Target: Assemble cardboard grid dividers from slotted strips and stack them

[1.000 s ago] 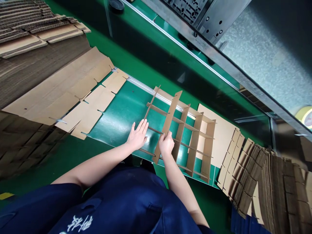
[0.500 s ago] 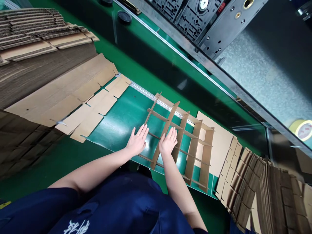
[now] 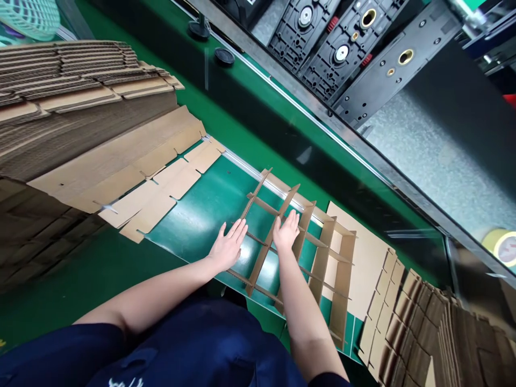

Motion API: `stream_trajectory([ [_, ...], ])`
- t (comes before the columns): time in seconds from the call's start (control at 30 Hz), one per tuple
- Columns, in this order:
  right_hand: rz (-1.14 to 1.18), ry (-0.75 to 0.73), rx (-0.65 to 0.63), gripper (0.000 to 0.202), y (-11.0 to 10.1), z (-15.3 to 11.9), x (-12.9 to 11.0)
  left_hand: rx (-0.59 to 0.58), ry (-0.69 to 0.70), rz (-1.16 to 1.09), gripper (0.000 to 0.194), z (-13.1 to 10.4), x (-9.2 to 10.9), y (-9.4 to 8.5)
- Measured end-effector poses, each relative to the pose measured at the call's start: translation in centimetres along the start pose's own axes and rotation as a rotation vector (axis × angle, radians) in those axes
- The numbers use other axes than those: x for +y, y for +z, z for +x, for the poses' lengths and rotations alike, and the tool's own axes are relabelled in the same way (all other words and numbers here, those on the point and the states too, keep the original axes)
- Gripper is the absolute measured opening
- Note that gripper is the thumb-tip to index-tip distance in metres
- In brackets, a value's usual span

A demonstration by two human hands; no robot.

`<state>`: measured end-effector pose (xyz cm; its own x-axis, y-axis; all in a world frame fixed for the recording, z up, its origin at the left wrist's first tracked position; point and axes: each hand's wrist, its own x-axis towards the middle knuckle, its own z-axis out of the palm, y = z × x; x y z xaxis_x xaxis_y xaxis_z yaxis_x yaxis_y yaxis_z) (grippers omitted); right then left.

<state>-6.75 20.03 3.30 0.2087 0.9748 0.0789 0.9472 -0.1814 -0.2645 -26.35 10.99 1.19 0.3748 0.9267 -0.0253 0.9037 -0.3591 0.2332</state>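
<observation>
Turquoise mesh basket (image 3: 31, 19) cropped at top left, cardboard divider grid (image 3: 324, 259) partly behind right forearm (image 3: 304, 309), shirt lettering (image 3: 126, 382) cut off below

A glossy green bench top (image 3: 193, 215) runs beneath the left hand (image 3: 228, 247) and right hand (image 3: 286, 231), a metal strip (image 3: 245, 166) along its edge beyond the fingertips; on it a cardboard grid (image 3: 305, 228) stands around the right hand, a plain cardboard sheet (image 3: 371, 258) lies flat farther right, and slotted strips (image 3: 173, 180) overlap it left of the left hand

Soft white glare on the green tabletop (image 3: 192, 215)
</observation>
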Motion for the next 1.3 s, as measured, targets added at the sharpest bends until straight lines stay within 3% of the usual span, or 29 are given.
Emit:
stream_trajectory([
  [0.13, 0.003, 0.019, -0.231, 0.06, -0.7, 4.2, 0.3, -0.001, -0.001, 0.009, 0.072, 0.0, 0.0, -0.1],
  [0.23, -0.046, 0.025, -0.311, 0.058, -0.7, 5.1, 0.5, 0.032, 0.004, 0.009, 0.075, 0.0, -0.1, 0.1],
  [0.73, 0.104, -0.005, -0.229, 0.059, -0.2, 5.1, 1.2, 0.048, 0.01, 0.013, 0.073, -0.1, -0.1, 0.5],
  [0.9, 0.227, 0.085, -0.109, 0.071, -0.3, 8.6, 1.1, 0.033, 0.006, 0.025, 0.072, 0.0, 0.0, 0.4],
  [1.0, 0.228, 0.109, -0.148, 0.075, -0.3, 12.0, 1.0, 0.027, 0.003, 0.036, 0.072, 0.1, 0.1, 0.4],
  [1.1, 0.217, 0.093, -0.219, 0.065, 0.0, 14.3, 0.9, 0.024, 0.004, 0.048, 0.071, 0.1, 0.1, 0.4],
  [1.3, 0.12, 0.109, -0.217, 0.067, 1.1, 13.5, 0.6, 0.025, 0.01, 0.048, 0.071, 0.1, 0.1, 0.3],
])
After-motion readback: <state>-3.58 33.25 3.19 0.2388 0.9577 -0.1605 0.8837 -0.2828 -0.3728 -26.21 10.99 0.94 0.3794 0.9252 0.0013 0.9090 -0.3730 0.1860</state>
